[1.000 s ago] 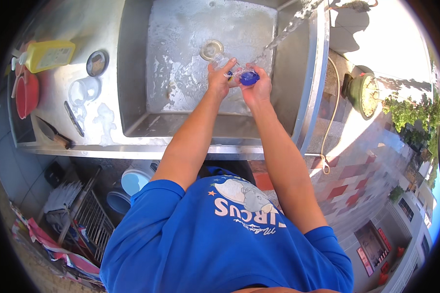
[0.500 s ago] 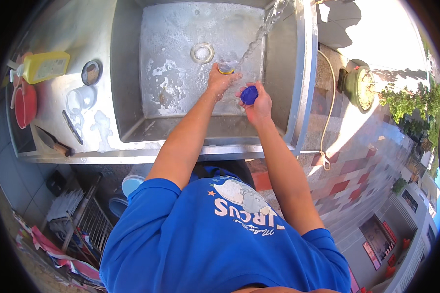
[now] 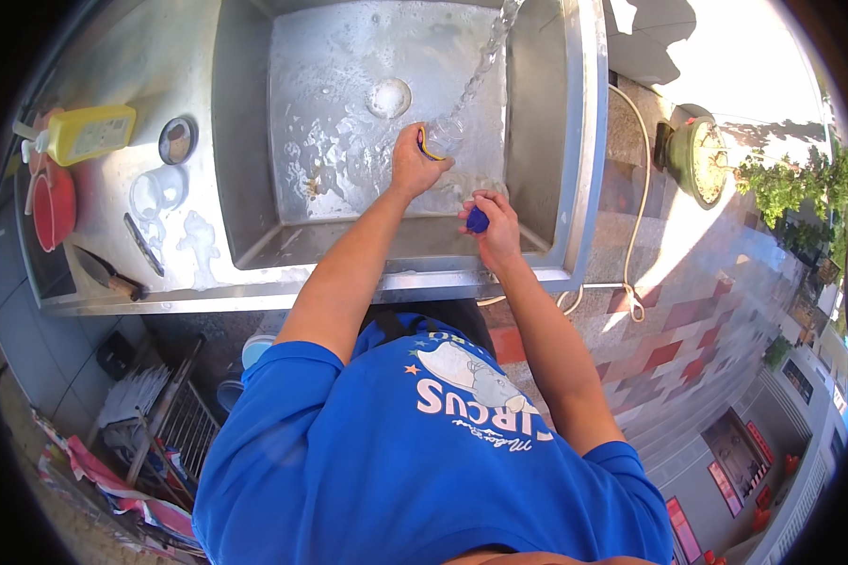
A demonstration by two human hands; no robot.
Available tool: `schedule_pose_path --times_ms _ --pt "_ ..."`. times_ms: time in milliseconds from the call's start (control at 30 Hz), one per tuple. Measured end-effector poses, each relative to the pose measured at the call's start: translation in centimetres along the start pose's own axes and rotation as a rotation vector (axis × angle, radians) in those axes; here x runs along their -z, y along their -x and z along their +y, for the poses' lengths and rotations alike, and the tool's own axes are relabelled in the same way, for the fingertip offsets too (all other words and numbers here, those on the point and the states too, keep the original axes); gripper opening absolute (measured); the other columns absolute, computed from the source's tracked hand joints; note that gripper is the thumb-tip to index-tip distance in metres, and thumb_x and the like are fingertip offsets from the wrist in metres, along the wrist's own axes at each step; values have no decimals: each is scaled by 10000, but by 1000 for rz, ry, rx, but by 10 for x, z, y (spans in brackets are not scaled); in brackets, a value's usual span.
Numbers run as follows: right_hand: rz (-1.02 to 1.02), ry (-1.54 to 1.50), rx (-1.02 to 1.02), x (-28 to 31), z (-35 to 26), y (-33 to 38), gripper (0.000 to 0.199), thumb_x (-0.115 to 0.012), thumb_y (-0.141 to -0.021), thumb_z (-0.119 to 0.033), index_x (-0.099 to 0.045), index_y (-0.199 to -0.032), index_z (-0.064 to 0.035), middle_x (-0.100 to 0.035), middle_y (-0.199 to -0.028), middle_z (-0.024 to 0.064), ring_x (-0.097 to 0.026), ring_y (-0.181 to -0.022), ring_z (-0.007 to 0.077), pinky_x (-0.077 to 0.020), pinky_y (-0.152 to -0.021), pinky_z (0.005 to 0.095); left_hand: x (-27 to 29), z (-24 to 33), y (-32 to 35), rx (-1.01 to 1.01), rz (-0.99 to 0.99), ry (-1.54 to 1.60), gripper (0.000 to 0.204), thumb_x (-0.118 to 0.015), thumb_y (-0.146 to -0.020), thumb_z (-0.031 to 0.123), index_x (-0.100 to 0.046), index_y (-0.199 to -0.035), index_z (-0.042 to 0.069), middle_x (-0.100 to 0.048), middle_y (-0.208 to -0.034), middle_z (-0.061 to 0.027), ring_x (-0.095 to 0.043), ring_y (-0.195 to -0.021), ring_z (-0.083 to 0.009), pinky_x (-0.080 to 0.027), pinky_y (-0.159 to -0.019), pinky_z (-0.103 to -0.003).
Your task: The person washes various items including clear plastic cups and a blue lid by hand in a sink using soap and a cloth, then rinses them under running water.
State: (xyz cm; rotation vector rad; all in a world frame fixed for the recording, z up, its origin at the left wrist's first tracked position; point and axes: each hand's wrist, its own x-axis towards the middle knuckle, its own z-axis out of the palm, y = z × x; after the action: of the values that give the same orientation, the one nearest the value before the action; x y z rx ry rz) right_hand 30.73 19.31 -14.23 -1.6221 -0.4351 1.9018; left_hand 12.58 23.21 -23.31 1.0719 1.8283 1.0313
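From where I stand, the work is over the big metal sink (image 3: 246,151), where a stream of water (image 3: 486,68) pours down from the upper right. The person's left hand (image 3: 415,168) is curled part-way around a clear jar (image 3: 448,136), thumb on the near side, with the yellow and dark edge of the jar against the palm and fingers. The jar is up off the sink floor, near the drain (image 3: 388,98), and its see-through end points to the right, where the stream reaches it; whether the water goes inside or only strikes the wall, I cannot tell. The right hand (image 3: 497,228), nearer the sink's front edge and apart from the jar, is bent loosely closed on a small blue piece (image 3: 478,220), which pokes out between thumb and fingers; it could be a scrubber or a cap, I can't say which. I'd judge the jar to be light and stiff, heavier once it takes in water, and slippery with the wet all over it. Plastic or glass, I can't tell, so I'd treat it as breakable over that hard metal. The coloured edge looks the surest place to hold, fingers wrapped well around it rather than pinching the slick clear wall. The blue piece seems small and light, and a gentle grip around its sides should do.
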Motion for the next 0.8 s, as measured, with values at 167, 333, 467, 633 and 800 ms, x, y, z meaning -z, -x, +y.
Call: schedule_pose_path --times_ms 167,333,467,633,800 --pt "-18 125 66 11 1 6 283 -610 -926 -118 -596 -1201 -49 -662 -1047 109 -670 -896 208 -580 -680 371 5 7 -5 -11 -20 -37 759 -913 -620 142 -530 -1265 23 -657 -1168 -175 -647 -1110 -322 -515 -950 -407" --pt "-18 275 148 16 0 18 287 -624 -912 -86 -605 -1195 -42 -652 -1063 88 -663 -920 191 -584 -686 356 9 12 -4 -24 -34 -69 767 -897 -639 119 -502 -1290 25 -648 -1202 -177 -637 -1136 -321 -505 -973 -408" --pt "-16 244 169 16 -2 26 243 -665 -904 -79 -628 -1145 -69 -608 -959 6 -596 -834 107 -563 -638 301 10 12 -3 -45 -36 9 764 -890 -635 116 -496 -1284 29 -640 -1203 -181 -620 -1157 -338 -492 -992 -424" --pt "-27 317 218 17 0 26 223 -669 -910 -71 -632 -1130 -61 -600 -944 -4 -581 -812 89 -558 -620 281 14 17 -2 55 -136 189 754 -908 -658 124 -493 -1280 30 -662 -1201 -145 -644 -1130 -257 -510 -979 -375" --pt "-17 359 236 16 2 26 215 -663 -919 -75 -630 -1130 -48 -594 -929 -6 -576 -786 81 -561 -607 275 14 15 -1 102 -171 243 743 -928 -671 162 -496 -1254 2 -663 -1180 -145 -643 -1107 -226 -514 -973 -362"
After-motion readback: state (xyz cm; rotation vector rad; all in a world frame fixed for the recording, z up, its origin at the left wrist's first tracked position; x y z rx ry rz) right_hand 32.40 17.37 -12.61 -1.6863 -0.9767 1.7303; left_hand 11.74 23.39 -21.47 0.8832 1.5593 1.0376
